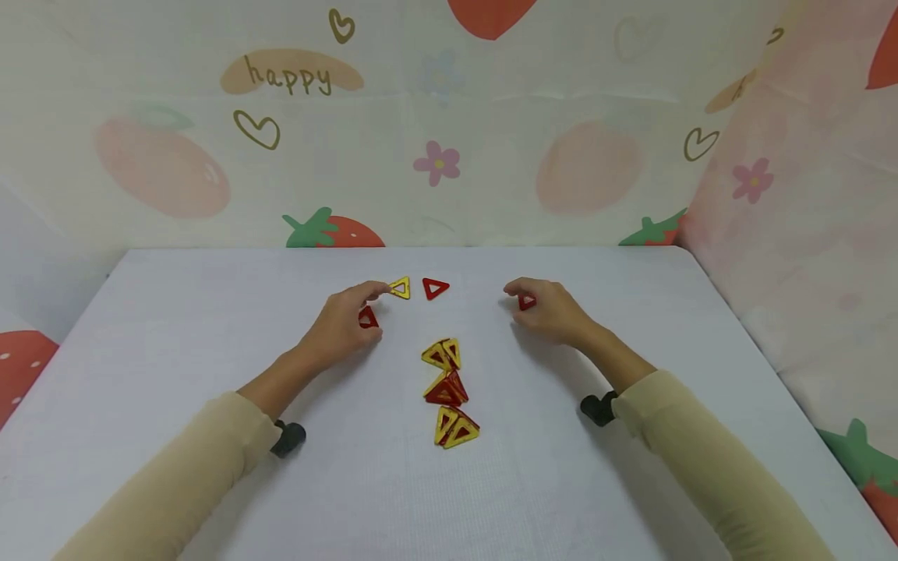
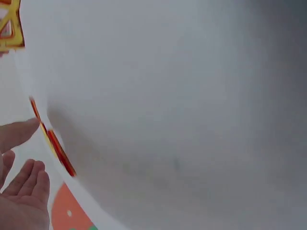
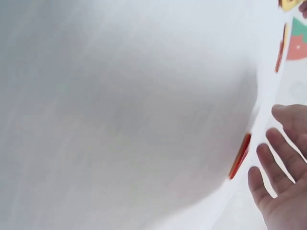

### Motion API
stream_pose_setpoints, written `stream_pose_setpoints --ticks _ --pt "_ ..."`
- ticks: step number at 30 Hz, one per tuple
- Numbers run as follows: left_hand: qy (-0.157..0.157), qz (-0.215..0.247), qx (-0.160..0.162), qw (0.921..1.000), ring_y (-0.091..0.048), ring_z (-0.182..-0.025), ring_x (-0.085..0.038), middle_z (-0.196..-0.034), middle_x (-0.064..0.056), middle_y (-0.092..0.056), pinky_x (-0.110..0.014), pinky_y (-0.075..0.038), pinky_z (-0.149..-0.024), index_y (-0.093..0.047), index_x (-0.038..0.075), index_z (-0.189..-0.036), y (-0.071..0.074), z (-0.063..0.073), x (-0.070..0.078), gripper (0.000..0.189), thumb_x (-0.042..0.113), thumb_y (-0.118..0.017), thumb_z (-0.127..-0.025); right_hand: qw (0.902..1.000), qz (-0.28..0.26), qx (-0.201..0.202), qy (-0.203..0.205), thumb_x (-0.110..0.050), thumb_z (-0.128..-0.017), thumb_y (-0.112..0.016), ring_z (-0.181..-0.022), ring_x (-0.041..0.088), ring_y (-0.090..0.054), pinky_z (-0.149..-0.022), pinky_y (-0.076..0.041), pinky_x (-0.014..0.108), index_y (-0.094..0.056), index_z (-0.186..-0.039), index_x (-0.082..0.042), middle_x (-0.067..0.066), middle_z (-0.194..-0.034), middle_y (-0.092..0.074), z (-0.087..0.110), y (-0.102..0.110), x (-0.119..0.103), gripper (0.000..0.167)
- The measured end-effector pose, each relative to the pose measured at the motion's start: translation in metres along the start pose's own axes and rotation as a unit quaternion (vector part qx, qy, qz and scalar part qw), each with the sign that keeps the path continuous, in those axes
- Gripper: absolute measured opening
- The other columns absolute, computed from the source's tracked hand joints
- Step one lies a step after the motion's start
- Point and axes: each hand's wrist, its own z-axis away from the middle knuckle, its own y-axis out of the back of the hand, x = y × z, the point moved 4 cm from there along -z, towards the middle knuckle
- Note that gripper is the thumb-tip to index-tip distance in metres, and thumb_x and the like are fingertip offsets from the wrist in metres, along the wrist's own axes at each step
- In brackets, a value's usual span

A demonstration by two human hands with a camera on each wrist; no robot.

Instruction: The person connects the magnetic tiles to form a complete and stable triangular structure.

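Note:
My left hand (image 1: 340, 323) hovers low at the table's left-centre, fingers loosely bent. A red triangle frame (image 1: 368, 317) shows between its thumb and fingers, and its fingertip reaches the left corner of a yellow triangle frame (image 1: 401, 287). Whether it touches either cannot be told. In the left wrist view the thumb (image 2: 19, 133) overlaps the edge-on red piece (image 2: 61, 153). My right hand (image 1: 550, 310) is bent around another red triangle (image 1: 526, 301); in the right wrist view its spread fingers (image 3: 276, 165) stand apart from that red piece (image 3: 240, 157).
Between the hands, toward the back, lies a red triangle frame (image 1: 435, 288). Down the middle run three small clusters of red and yellow triangles: a far one (image 1: 442, 354), a middle one (image 1: 445, 387) and a near one (image 1: 456, 427). A patterned curtain (image 1: 491, 101) hangs behind the white table (image 1: 561, 483).

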Motion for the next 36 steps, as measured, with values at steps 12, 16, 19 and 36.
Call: stream_pose_setpoints --ticks 12,16,19,36 --pt "0.095 0.057 -0.024 0.9936 -0.053 -0.127 -0.035 -0.137 -0.02 -0.055 -0.045 -0.044 -0.106 -0.044 0.003 -0.144 0.025 0.002 -0.039 0.067 -0.006 -0.073 -0.085 0.9988 0.001 0.01 -0.047 0.003 -0.088 -0.059 -0.124 0.037 -0.052 -0.107 -0.04 0.053 -0.056 -0.134 0.001 0.021 -0.129 -0.06 0.002 0.013 0.025 0.047" --pt "0.098 0.062 -0.028 0.9929 -0.062 -0.113 -0.033 -0.124 -0.019 -0.064 -0.044 -0.05 -0.099 -0.045 0.004 -0.144 0.024 0.002 -0.041 0.064 -0.004 -0.072 -0.086 0.9988 -0.001 0.016 -0.047 0.005 -0.088 -0.06 -0.122 0.035 -0.054 -0.107 -0.04 0.05 -0.056 -0.132 0.004 0.021 -0.126 -0.063 -0.001 0.012 0.03 0.044" --pt "0.099 0.058 -0.034 0.9929 -0.064 -0.108 -0.032 -0.121 -0.018 -0.067 -0.044 -0.052 -0.097 -0.045 0.005 -0.144 0.024 0.002 -0.039 0.063 -0.003 -0.071 -0.088 0.9988 0.003 0.016 -0.047 0.005 -0.089 -0.062 -0.121 0.035 -0.055 -0.107 -0.041 0.05 -0.056 -0.131 0.004 0.02 -0.125 -0.064 -0.003 0.011 0.031 0.043" --pt "0.099 0.061 -0.04 0.9924 -0.065 -0.111 -0.033 -0.119 -0.017 -0.069 -0.044 -0.052 -0.097 -0.046 0.004 -0.143 0.02 0.0 -0.036 0.058 -0.004 -0.068 -0.09 0.9993 0.03 -0.003 -0.023 0.008 -0.086 -0.068 -0.106 0.034 -0.064 -0.093 -0.052 0.046 -0.06 -0.125 0.004 0.021 -0.114 -0.07 -0.012 0.005 0.019 0.039"
